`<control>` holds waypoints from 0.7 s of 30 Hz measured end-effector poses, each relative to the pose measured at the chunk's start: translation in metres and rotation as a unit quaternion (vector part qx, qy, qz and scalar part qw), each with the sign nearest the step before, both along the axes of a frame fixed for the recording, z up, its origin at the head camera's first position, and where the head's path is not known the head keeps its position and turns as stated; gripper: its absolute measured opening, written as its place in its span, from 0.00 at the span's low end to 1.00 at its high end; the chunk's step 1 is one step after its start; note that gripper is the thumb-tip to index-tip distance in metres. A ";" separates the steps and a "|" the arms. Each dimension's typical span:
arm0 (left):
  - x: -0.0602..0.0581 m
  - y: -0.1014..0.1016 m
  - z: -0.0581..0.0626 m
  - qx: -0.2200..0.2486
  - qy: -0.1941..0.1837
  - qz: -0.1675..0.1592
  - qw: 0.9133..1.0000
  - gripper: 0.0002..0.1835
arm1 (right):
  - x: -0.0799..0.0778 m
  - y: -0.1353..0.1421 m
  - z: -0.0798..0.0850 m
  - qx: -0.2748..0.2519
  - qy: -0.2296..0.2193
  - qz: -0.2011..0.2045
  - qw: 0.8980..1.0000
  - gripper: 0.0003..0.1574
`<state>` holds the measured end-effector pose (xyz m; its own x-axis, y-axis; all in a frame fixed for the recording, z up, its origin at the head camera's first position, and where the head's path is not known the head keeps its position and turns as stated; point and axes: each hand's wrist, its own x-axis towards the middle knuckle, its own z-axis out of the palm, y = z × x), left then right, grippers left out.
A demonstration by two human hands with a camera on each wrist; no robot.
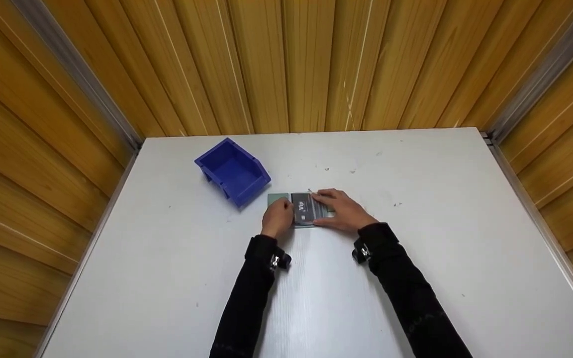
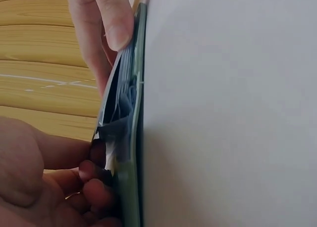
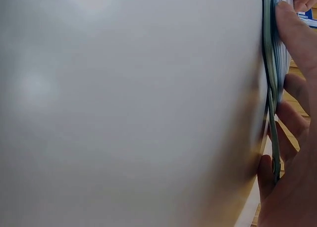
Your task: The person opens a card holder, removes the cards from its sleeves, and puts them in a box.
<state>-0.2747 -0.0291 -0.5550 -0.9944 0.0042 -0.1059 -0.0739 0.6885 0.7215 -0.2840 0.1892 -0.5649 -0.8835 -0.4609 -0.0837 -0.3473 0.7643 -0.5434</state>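
Note:
A green card holder [image 1: 277,198] lies spread on the white table, with a dark grey card marked "Vip" [image 1: 302,208] on its right half. My left hand [image 1: 277,219] has its fingers curled at the card's left edge and pinches it. Across from it, my right hand [image 1: 344,212] holds the right half, fingers along the far edge and thumb at the near edge. Seen edge-on in the left wrist view, several thin clear sleeves [image 2: 126,71] stand layered over the green cover [image 2: 141,49]. In the right wrist view the thumb [image 3: 297,36] presses on the layered edge.
A blue plastic bin [image 1: 234,174] stands behind and left of the card holder, angled on the white table [image 1: 167,278]. Wood-patterned walls [image 1: 306,64] rise behind the table and along both sides. Small marks dot the tabletop.

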 end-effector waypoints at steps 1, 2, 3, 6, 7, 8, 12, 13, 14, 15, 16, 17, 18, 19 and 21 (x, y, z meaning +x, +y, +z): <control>0.000 -0.001 -0.001 0.007 -0.002 0.001 1.000 0.12 | 0.000 0.000 0.000 0.000 -0.001 0.000 1.000 0.49; 0.000 -0.002 -0.001 0.015 -0.004 0.003 1.000 0.12 | 0.000 0.000 -0.001 0.001 -0.003 0.000 1.000 0.49; 0.000 -0.003 -0.001 0.023 -0.003 0.003 1.000 0.12 | 0.000 0.000 -0.002 0.002 -0.004 -0.001 1.000 0.49; 0.000 -0.008 -0.001 0.041 -0.003 -0.001 0.999 0.12 | 0.000 -0.001 -0.002 0.004 -0.004 -0.002 1.000 0.49; 0.001 -0.009 -0.001 0.042 0.003 -0.004 0.999 0.12 | 0.000 -0.001 -0.002 0.004 -0.003 -0.002 1.000 0.49; 0.001 -0.011 0.000 0.043 0.008 -0.006 0.999 0.11 | 0.001 -0.001 -0.001 0.004 -0.004 -0.003 1.000 0.49; 0.001 -0.016 0.000 0.049 0.016 -0.008 0.999 0.10 | 0.001 -0.001 0.001 0.005 -0.008 -0.003 1.000 0.49; 0.001 -0.018 0.000 0.050 0.018 -0.008 0.999 0.10 | 0.001 -0.001 0.002 0.006 -0.009 -0.003 1.000 0.49; 0.001 -0.020 0.000 0.054 0.017 -0.008 0.998 0.10 | 0.001 -0.001 0.002 0.009 -0.010 -0.004 1.000 0.49; 0.001 -0.022 0.000 0.056 0.015 -0.008 0.998 0.10 | 0.001 -0.001 0.003 0.011 -0.009 -0.003 1.000 0.49; 0.001 -0.024 0.000 0.058 0.012 -0.006 0.998 0.11 | 0.002 -0.001 0.003 0.012 -0.006 -0.002 1.000 0.49; 0.001 -0.026 0.000 0.058 0.011 -0.005 0.998 0.11 | 0.002 -0.001 0.004 0.012 -0.003 -0.001 1.000 0.49; 0.002 -0.028 0.000 0.060 0.009 -0.003 0.998 0.11 | 0.002 -0.001 0.004 0.014 -0.003 -0.001 1.000 0.49; 0.002 -0.031 0.001 0.059 0.009 -0.002 0.998 0.11 | 0.003 -0.001 0.005 0.014 -0.001 0.000 1.000 0.48; 0.004 -0.036 0.004 0.061 0.003 0.004 0.998 0.11 | 0.003 -0.001 0.006 0.015 -0.003 0.001 1.000 0.48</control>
